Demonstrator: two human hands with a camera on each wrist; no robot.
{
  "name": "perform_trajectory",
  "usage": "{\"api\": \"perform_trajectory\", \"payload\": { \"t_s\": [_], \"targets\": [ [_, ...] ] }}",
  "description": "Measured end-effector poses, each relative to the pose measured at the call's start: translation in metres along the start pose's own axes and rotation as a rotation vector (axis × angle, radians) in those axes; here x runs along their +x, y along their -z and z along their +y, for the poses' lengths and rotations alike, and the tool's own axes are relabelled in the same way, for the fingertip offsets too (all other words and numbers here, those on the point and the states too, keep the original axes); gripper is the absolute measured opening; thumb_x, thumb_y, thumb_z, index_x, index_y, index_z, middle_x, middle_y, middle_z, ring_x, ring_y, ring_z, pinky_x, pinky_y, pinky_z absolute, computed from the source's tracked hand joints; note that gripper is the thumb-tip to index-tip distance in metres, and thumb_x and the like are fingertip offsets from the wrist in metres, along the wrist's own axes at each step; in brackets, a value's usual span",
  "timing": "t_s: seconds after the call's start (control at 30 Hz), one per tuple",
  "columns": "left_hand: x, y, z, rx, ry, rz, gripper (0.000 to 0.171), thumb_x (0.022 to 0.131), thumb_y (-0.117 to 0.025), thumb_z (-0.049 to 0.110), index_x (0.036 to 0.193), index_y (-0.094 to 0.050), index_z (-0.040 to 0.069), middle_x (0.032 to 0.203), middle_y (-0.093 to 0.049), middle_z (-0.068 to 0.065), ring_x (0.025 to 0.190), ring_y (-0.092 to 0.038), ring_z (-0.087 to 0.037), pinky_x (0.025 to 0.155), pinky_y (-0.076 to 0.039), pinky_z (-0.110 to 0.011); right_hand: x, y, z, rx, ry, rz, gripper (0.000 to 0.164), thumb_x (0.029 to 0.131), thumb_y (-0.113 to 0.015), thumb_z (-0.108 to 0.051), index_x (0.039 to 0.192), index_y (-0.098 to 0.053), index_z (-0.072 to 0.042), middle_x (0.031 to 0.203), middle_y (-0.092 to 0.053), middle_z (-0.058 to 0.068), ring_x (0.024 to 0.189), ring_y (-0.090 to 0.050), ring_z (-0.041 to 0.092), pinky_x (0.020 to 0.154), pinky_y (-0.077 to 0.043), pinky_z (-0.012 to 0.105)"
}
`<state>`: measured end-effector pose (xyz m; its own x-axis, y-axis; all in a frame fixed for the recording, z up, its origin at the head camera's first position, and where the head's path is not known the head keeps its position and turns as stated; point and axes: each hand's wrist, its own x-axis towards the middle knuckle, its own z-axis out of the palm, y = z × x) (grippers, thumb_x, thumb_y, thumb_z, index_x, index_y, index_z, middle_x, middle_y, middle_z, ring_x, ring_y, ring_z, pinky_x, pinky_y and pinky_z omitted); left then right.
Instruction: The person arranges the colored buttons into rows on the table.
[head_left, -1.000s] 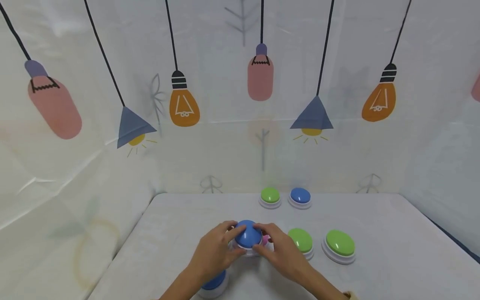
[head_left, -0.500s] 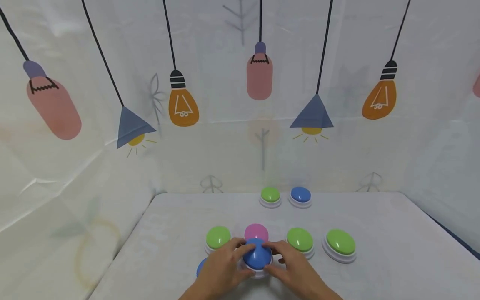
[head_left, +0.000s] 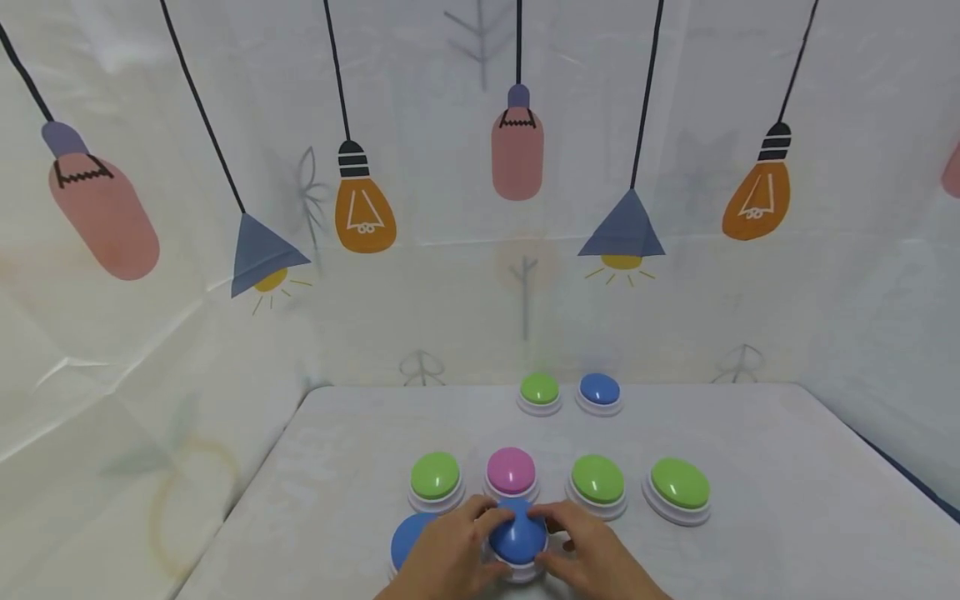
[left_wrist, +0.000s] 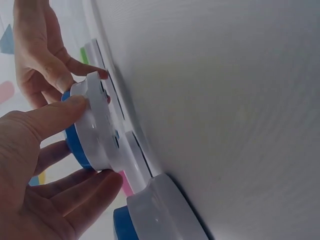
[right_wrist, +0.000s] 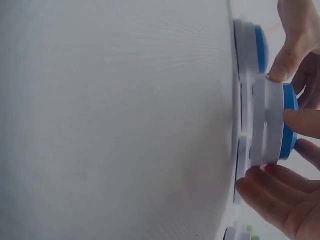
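A push button with a blue dome and white base [head_left: 517,535] is gripped from both sides by my left hand [head_left: 452,557] and right hand [head_left: 594,557]. Thumbs and fingers pinch its rim. Both wrist views show its white base [left_wrist: 97,125] slightly off the tabletop, a narrow gap beneath. Directly beyond it sits a pink button [head_left: 512,471]. Left of it another blue button [head_left: 407,537] rests on the table, partly hidden by my left hand. A green button [head_left: 436,477] stands behind that one, and another green button [head_left: 597,480] lies beyond my right hand.
The white-covered table [head_left: 360,433] also bears a green button [head_left: 679,483] farther right. Near the back edge stand a small-looking green button [head_left: 539,389] and a blue button [head_left: 600,389]. A pale curtain [head_left: 465,308] printed with lamps encloses the table's back and sides.
Both hands have brought the blue button towards me and slightly right. The pink button and the left green button, hidden at first, now show. The other buttons have stayed put.
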<state>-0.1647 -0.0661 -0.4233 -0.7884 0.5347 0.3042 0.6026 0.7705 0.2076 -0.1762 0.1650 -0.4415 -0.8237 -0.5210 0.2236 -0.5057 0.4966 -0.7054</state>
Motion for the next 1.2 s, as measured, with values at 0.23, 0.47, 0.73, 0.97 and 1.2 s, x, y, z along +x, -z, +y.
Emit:
{"api": "perform_trajectory", "payload": {
  "t_s": [0.23, 0.47, 0.73, 0.97, 1.2],
  "targets": [
    [-0.0044, -0.0016, -0.0019, -0.016, -0.009, -0.038, 0.053, 0.076, -0.084, 0.036, 0.123, -0.067, 0.020, 0.119, -0.064, -0.003, 0.092, -0.065, -0.009, 0.076, -0.057, -0.026, 0.0005, -0.0031, -0.0022, 0.031, -0.103, -0.067, 0.046, 0.086, -0.076, -0.023, 0.128, -0.059, -0.012, 0.120, -0.064, 0.004, 0.104, -0.064, 0.016, 0.081, -0.057, 0.030],
    [-0.0056, -0.0044, -0.0031, -0.026, 0.022, -0.125, 0.053, 0.076, -0.084, 0.037, 0.123, -0.066, 0.021, 0.115, -0.062, 0.002, 0.084, -0.060, -0.003, 0.074, -0.056, -0.025, -0.0014, -0.0057, -0.0050, -0.006, -0.167, -0.115, 0.046, 0.088, -0.075, -0.031, 0.128, -0.060, -0.015, 0.116, -0.064, -0.002, 0.101, -0.063, 0.012, 0.086, -0.056, 0.035],
    [-0.0038, -0.0049, -0.0019, -0.027, 0.052, -0.189, 0.054, 0.077, -0.083, 0.036, 0.125, -0.063, 0.022, 0.119, -0.061, 0.002, 0.085, -0.060, -0.004, 0.075, -0.056, -0.025, -0.0018, -0.0068, -0.0053, -0.032, -0.162, -0.143, 0.047, 0.088, -0.073, -0.038, 0.128, -0.059, -0.018, 0.117, -0.061, -0.004, 0.101, -0.060, 0.006, 0.091, -0.054, 0.038],
    [-0.0015, -0.0033, 0.0006, -0.049, 0.092, -0.239, 0.056, 0.078, -0.083, 0.037, 0.127, -0.062, 0.023, 0.120, -0.062, 0.003, 0.089, -0.061, -0.005, 0.080, -0.057, -0.027, -0.0028, -0.0048, -0.0047, -0.029, -0.198, -0.190, 0.050, 0.088, -0.074, -0.031, 0.133, -0.056, -0.017, 0.122, -0.058, 0.001, 0.109, -0.060, 0.019, 0.097, -0.048, 0.053],
    [-0.0009, -0.0027, 0.0015, -0.055, 0.100, -0.266, 0.058, 0.078, -0.083, 0.037, 0.130, -0.060, 0.024, 0.126, -0.061, 0.001, 0.094, -0.062, -0.007, 0.082, -0.057, -0.029, -0.0035, -0.0044, -0.0067, 0.014, -0.263, -0.254, 0.060, 0.085, -0.077, -0.026, 0.139, -0.050, -0.020, 0.129, -0.053, 0.001, 0.115, -0.057, 0.025, 0.101, -0.045, 0.054]
  ]
}}
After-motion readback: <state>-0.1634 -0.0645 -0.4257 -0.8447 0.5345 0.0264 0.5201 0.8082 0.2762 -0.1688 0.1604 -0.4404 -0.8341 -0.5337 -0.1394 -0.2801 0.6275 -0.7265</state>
